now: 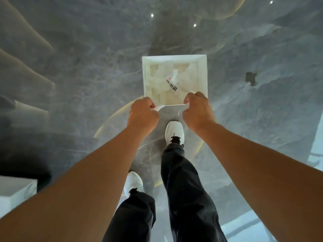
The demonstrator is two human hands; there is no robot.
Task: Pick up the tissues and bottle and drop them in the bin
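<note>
A square white bin [202, 74] stands on the floor ahead of my feet. Inside it lies a clear bottle [173, 81] with a white label, resting on crumpled white tissues [157, 88]. My left hand [142, 113] pinches the near left corner of the bin's thin white liner [172, 105]. At the near right corner my right hand [198, 109] pinches the same liner edge, which is stretched between the two hands.
The floor [87, 67] is glossy grey marble with light reflections. A dark patch [251, 78] lies on it right of the bin. A white block [15, 189] sits at the lower left. My legs and white shoes [174, 131] stand just behind the bin.
</note>
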